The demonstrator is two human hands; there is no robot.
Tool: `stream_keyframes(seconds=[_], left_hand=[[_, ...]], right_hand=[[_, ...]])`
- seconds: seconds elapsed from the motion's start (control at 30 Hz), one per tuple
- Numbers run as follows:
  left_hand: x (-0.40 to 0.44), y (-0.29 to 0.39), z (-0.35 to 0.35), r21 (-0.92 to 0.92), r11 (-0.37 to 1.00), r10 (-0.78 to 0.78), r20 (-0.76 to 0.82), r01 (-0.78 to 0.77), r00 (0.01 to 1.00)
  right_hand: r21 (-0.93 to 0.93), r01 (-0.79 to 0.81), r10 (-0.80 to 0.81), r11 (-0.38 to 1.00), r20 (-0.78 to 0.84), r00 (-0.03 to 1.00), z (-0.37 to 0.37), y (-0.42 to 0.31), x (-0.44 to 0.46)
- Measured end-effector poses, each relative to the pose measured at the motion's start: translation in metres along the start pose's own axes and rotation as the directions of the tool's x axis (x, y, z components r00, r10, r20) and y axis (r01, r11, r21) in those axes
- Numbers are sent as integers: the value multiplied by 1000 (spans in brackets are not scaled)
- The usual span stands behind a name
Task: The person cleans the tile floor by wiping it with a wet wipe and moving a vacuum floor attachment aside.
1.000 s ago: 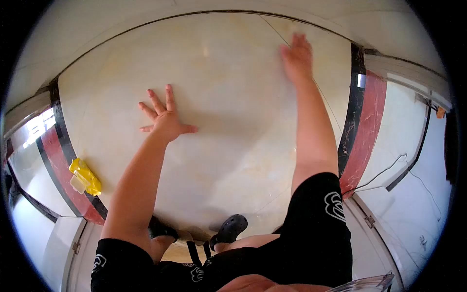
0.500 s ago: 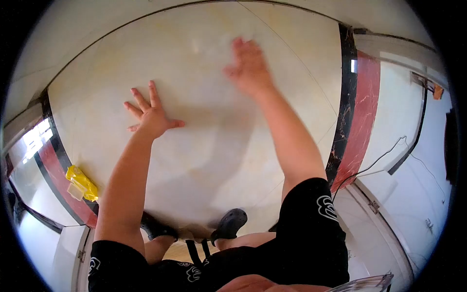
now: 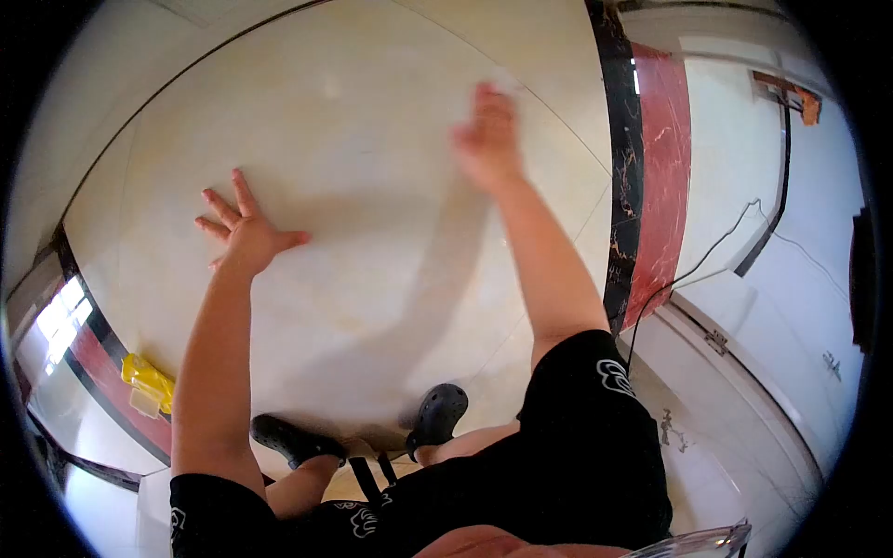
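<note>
My left hand lies flat on the pale, glossy tiled floor with its fingers spread, holding nothing. Farther forward and to the right, my right hand is over the same floor, palm side down. Motion blurs its fingers, and whatever may be under it is hidden. Left of my left forearm, a yellow soft pack with a pale lid rests near the floor's dark border.
Black and red stone bands edge the floor on the right. Beyond them a thin dark cable runs past a white door frame. Dark clogs are on my feet below.
My right hand has swept left from the far right, then shifted slightly back right. My left hand stays spread on the floor. The whole view has turned and shifted.
</note>
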State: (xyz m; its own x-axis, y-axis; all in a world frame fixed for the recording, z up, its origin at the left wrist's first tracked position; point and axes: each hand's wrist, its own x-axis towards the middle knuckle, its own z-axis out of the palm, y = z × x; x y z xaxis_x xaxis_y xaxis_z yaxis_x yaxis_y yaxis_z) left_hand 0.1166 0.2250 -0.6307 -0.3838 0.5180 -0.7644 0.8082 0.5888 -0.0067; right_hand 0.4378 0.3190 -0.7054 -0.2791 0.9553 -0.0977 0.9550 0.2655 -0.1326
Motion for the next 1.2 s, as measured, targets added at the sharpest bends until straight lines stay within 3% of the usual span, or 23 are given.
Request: stream_keyframes(seconds=[0.03, 0.1, 0.13, 0.2, 0.27, 0.3, 0.33, 0.37, 0.5, 0.53, 0.57, 0.6, 0.63, 0.67, 0.7, 0.73, 0.77, 0.8, 0.83, 0.9, 1.0, 1.1, 1.2], left_hand=[[-1, 0, 1, -13, 1000, 8, -8, -8, 1000], [-2, 2, 0, -21, 999, 27, -15, -27, 1000], [-3, 4, -2, 7, 1000, 14, -19, -14, 1000], [0, 2, 2, 35, 999, 10, -17, -9, 1000], [6, -3, 9, 25, 999, -40, -58, 41, 998], [4, -2, 8, 24, 999, -35, -52, 37, 998], [2, 0, 5, 24, 1000, -8, -50, 10, 999], [0, 2, 3, 24, 1000, 16, -51, -15, 999], [8, -9, 10, 52, 996, 69, -33, -67, 997], [6, -9, 9, 65, 995, 79, -47, -76, 996], [7, -9, 9, 81, 993, 89, -63, -84, 994], [7, -9, 9, 86, 993, 81, -63, -75, 995], [7, -10, 10, 67, 994, 90, -73, -85, 993], [6, -10, 11, 47, 994, 102, -78, -98, 992], [5, -8, 10, 45, 995, 96, -75, -93, 993], [3, -4, 6, 35, 998, 59, -50, -57, 997], [2, -1, 4, 27, 999, 26, -26, -25, 999], [1, 0, 4, 21, 999, 30, -29, -29, 999], [1, -2, 5, 8, 999, 44, -50, -43, 998], [3, -4, 6, 2, 998, 57, -74, -57, 996], [4, -5, 8, -6, 999, 47, -60, -47, 997], [6, -10, 8, 5, 998, 67, -53, -67, 996], [9, -9, 11, 2, 1000, -27, -53, 27, 998]], right_hand=[[116, 96, -109, 989, 116, 987, -11, -35, -3], [215, 348, -376, 913, 109, 920, -2, -77, -34], [212, 339, -367, 916, 110, 924, -4, -75, -47], [222, 526, -553, 821, 80, 829, -11, -62, -65], [194, 210, -267, 958, 346, 900, -48, -25, -64], [212, 134, -180, 968, 215, 960, -44, 12, -77], [80, 86, -95, 993, 119, 988, -23, 56, -89], [-14, -39, 40, 999, 82, 996, -23, 88, -97], [-5, -369, 369, 929, 33, 929, -5, 199, -81], [-481, -284, 420, 830, 202, 885, 3, 230, -58], [50, -605, 605, 795, 1, 796, -2, 218, -33], [101, -724, 726, 683, 22, 688, -29, 179, -8], [29, -641, 641, 767, 9, 768, -22, 179, 12], [-294, -412, 464, 863, 135, 876, 1, 197, 45], [-167, -397, 408, 902, 32, 913, -8, 147, 59], [-241, -281, 270, 929, -79, 960, 27, 144, 80], [-27, -236, 231, 971, -126, 965, 3, 88, 87], [-2, -158, 156, 987, -128, 979, -2, 49, 92], [-171, 9, -30, 985, -119, 992, 2, 19, 99], [87, 250, -243, 964, -77, 967, 0, -49, 99], [75, 475, -477, 877, 17, 879, 7, -138, 50], [285, 606, -597, 742, -131, 792, 22, -146, -2], [256, 359, -381, 898, 38, 924, -6, -95, 5]])
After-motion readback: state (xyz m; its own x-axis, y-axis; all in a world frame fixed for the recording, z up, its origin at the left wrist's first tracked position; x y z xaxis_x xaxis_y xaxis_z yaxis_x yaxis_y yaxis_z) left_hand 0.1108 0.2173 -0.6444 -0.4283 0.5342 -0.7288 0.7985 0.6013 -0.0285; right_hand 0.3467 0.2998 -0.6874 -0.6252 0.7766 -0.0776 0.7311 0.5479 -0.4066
